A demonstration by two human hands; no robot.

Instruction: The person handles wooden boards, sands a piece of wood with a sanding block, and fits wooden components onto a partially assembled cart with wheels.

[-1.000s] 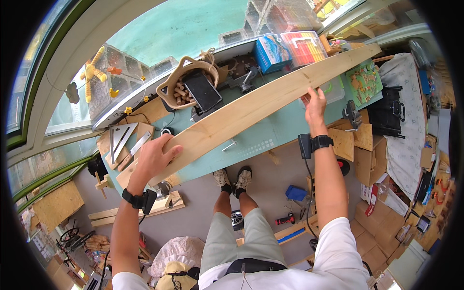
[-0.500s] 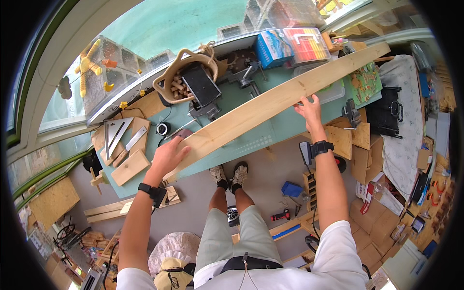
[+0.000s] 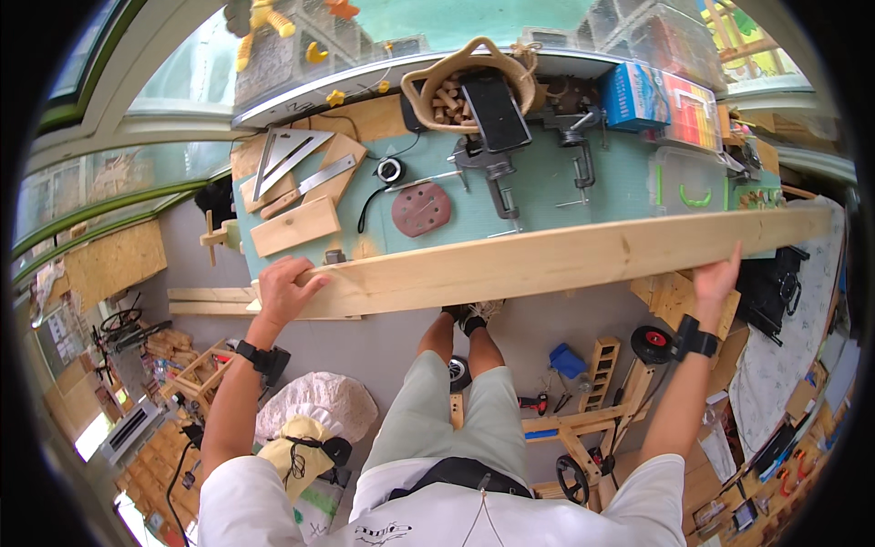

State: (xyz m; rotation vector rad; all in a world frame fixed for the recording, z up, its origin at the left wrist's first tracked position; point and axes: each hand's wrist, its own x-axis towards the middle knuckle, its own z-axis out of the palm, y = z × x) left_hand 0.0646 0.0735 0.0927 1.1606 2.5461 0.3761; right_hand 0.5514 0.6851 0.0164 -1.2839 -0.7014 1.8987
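A long, pale wooden board (image 3: 510, 263) spans the front of the green workbench, held on edge in both my hands. My left hand (image 3: 290, 290) is closed round its left end, thumb lying along the near face. Toward the right end, my right hand (image 3: 717, 275) grips the lower edge, with part of its fingers hidden. Behind the board lie a reddish sanding disc (image 3: 421, 210), a round black-and-white tape measure (image 3: 390, 170) and a short wooden block (image 3: 293, 225). Two dark metal clamps (image 3: 497, 173) (image 3: 583, 150) stand farther back.
On the bench are a set square (image 3: 281, 157), a basket (image 3: 421, 89) of wood pieces, a dark flat device (image 3: 497, 109), a blue box (image 3: 636, 96) and a clear case (image 3: 688, 182). Below lie boards (image 3: 205, 308), a drill (image 3: 533, 402), a blue bin (image 3: 567, 361) and a wooden frame (image 3: 592, 422).
The board has swung from a steep slant to nearly level and come closer to me. Its right end dropped, my right hand moving right and down with it. The view has shifted left.
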